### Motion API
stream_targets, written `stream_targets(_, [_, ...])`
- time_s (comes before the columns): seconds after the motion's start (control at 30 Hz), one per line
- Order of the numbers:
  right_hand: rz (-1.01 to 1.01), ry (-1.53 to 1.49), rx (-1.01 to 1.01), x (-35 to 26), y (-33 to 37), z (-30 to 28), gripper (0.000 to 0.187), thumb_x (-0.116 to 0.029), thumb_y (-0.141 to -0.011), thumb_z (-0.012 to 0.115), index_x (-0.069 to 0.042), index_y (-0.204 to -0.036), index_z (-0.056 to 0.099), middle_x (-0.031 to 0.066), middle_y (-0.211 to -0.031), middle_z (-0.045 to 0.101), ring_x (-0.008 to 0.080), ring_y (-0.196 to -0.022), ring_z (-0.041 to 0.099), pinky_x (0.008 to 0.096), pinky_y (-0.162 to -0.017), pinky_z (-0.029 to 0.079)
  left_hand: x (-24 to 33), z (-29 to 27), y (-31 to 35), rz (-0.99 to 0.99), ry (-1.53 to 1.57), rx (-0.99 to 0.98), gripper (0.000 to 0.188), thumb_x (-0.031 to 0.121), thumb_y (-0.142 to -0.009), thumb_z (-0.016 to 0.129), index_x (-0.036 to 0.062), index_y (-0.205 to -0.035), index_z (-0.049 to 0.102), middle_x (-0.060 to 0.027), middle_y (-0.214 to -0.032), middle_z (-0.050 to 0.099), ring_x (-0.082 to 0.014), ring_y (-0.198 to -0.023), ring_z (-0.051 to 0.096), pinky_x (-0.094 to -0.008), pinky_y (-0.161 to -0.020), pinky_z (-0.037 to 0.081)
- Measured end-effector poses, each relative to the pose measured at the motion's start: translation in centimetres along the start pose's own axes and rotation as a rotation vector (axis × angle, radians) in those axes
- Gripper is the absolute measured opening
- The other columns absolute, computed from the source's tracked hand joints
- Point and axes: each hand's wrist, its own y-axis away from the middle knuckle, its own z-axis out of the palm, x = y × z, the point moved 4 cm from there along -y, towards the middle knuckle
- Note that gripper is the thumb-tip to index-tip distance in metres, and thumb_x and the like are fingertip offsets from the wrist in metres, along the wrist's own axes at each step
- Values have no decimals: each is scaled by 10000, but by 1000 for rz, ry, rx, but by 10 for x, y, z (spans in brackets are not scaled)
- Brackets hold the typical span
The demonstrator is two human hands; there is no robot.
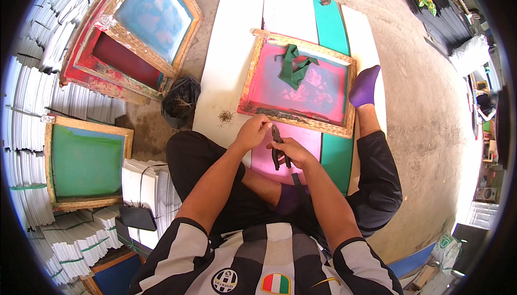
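Note:
A wooden-framed printing screen with pink and bluish mesh lies before me on flat boards. On its mesh rests a crumpled dark green cloth strip. My right hand is closed around the handles of dark pliers, whose jaws point toward the frame's near edge. Just left of the jaws, my left hand has thumb and fingertips pinched together at that edge. Anything between those fingertips is too small to make out. Left of the screen, a small heap of thin dark bits lies on the white board.
Framed screens lean at the upper left, with a black plastic bag beside them. A green screen stands against bundled white sheets. My purple-socked foot is beside the screen's right edge. Concrete floor extends to the right.

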Motion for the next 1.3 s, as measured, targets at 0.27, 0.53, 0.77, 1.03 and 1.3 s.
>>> stream_targets(0.27, [0,-211,89,5,-2,-17,377,-290,-1028,549,12,-1245,606,189,-1037,730,286,-890,735,410,-739,617,-3,-49,-3,-243,-502,204,168,195,-926,631,50,-982,693,-179,-988,695,-361,-936,685,-480,-800,528])
stream_targets(0.53, [137,-107,261,1,-9,-50,264,-256,-970,588,-7,-1057,594,195,-883,700,304,-768,710,501,-660,601,-23,-122,2,-790,-757,212,265,254,-883,655,65,-1057,721,-175,-1108,726,-365,-1063,691,-470,-880,550])
stream_targets(0.77, [195,-19,334,-10,-10,-51,231,-216,-916,601,11,-960,591,164,-783,655,296,-666,664,545,-592,529,-29,-121,-2,-730,-625,333,319,333,-876,697,82,-1070,723,-160,-1093,733,-353,-1040,697,-464,-872,543])
stream_targets(1.03, [181,67,429,-16,-18,-49,175,-140,-877,613,29,-868,566,165,-697,617,273,-580,644,481,-461,508,-24,-101,-6,-657,-508,306,322,376,-872,708,88,-1011,742,-153,-1014,747,-350,-977,710,-461,-865,541])
stream_targets(1.3, [165,53,519,-5,-26,-45,105,-83,-830,574,14,-861,550,133,-663,579,250,-529,616,425,-425,487,-16,-81,-8,-626,-494,258,309,365,-900,678,86,-1020,733,-158,-1019,742,-359,-982,705,-469,-853,541])
